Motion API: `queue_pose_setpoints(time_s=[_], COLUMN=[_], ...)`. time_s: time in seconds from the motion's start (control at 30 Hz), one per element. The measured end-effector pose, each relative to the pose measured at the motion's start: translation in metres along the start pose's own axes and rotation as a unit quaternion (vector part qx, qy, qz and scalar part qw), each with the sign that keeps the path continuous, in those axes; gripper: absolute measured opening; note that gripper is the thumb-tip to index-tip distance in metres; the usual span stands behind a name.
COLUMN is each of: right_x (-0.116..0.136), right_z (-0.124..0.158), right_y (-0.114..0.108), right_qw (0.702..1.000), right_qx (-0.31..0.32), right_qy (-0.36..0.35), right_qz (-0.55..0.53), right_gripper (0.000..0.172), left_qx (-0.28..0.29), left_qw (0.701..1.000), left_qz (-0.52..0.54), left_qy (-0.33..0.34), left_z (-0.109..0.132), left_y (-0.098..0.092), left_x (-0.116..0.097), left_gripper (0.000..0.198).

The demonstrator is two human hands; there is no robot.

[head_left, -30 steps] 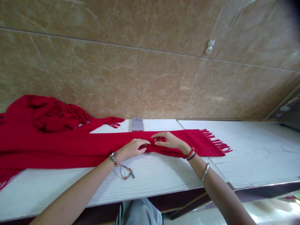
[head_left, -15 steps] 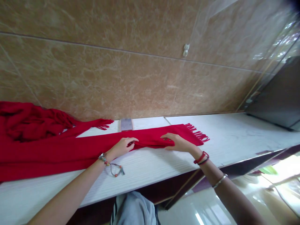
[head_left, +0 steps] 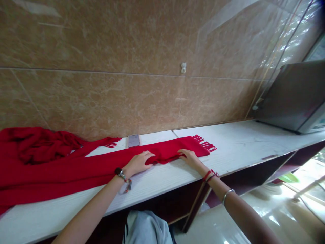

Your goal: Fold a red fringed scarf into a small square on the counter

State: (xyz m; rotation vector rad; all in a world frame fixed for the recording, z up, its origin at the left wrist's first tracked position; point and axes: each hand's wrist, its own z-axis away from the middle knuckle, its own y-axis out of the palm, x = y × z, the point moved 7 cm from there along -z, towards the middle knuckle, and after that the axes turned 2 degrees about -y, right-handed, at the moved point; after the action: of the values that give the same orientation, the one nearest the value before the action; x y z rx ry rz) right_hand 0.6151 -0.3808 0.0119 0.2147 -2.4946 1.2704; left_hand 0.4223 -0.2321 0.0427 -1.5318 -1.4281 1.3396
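A long red fringed scarf (head_left: 83,167) lies stretched along the white table (head_left: 243,145), its fringed end pointing right. My left hand (head_left: 138,162) rests flat on the scarf's near edge, fingers extended. My right hand (head_left: 189,156) presses the near edge of the scarf closer to the fringe, fingers flat and slightly curled over the cloth. More red scarf fabric (head_left: 33,145) is bunched in a heap at the left against the wall.
A small phone-like object (head_left: 133,140) lies on the table by the marble wall, just behind the scarf. A dark box-shaped appliance (head_left: 291,98) stands at the right end of the table. The glossy floor shows below the table's front edge.
My hands have spread apart along the scarf, the right one sliding toward the fringed end. Both went from pinching the cloth to lying flatter. My view turned right, bringing the appliance in.
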Motion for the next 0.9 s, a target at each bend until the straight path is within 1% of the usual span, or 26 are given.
queue_pose_setpoints(time_s=[0.07, 0.17, 0.23, 0.27, 0.3, 0.37, 0.5, 0.6, 0.7, 0.8, 0.9], right_x=[-0.003, -0.006, -0.005, -0.005, -0.004, -0.002, 0.0, -0.004, -0.009, -0.012, -0.011], right_z=[0.0, 0.0, -0.001, -0.001, -0.001, -0.002, -0.003, -0.003, -0.003, -0.002, -0.001], right_y=[0.002, 0.003, 0.002, 0.001, -0.001, -0.003, -0.007, -0.009, -0.009, -0.01, -0.01], right_qw=[1.0, 1.0, 1.0, 1.0, 0.999, 0.999, 0.998, 0.998, 0.998, 0.996, 0.993], right_qx=[-0.003, -0.006, -0.013, -0.019, -0.025, -0.036, -0.042, -0.048, -0.052, -0.054, -0.045], right_qy=[0.007, 0.015, 0.015, 0.013, 0.009, -0.007, -0.037, -0.018, 0.01, 0.026, 0.03], right_qz=[-0.009, -0.013, -0.018, -0.02, -0.022, -0.019, -0.002, 0.019, 0.041, 0.07, 0.107], right_gripper=[0.02, 0.018, 0.021, 0.022, 0.023, 0.026, 0.033, 0.033, 0.026, 0.016, 0.016], left_qx=[0.021, 0.02, 0.015, 0.014, 0.016, 0.017, 0.0, -0.012, -0.019, -0.029, -0.034], left_qw=[0.998, 0.992, 0.991, 0.991, 0.99, 0.991, 0.997, 0.999, 0.995, 0.994, 0.994], left_qz=[-0.056, -0.108, -0.116, -0.116, -0.114, -0.104, -0.047, 0.029, 0.092, 0.107, 0.093], left_qy=[0.032, 0.056, 0.067, 0.072, 0.076, 0.076, 0.056, 0.039, 0.016, 0.021, 0.046], left_z=[-0.014, -0.04, -0.053, -0.057, -0.059, -0.06, -0.057, -0.058, -0.062, -0.064, -0.062], left_y=[0.01, 0.026, 0.035, 0.039, 0.042, 0.047, 0.046, 0.045, 0.046, 0.047, 0.046], left_x=[-0.028, -0.066, -0.082, -0.086, -0.087, -0.082, -0.06, -0.048, -0.039, -0.038, -0.045], left_gripper=[0.043, 0.042, 0.039, 0.037, 0.034, 0.03, 0.025, 0.024, 0.023, 0.024, 0.025])
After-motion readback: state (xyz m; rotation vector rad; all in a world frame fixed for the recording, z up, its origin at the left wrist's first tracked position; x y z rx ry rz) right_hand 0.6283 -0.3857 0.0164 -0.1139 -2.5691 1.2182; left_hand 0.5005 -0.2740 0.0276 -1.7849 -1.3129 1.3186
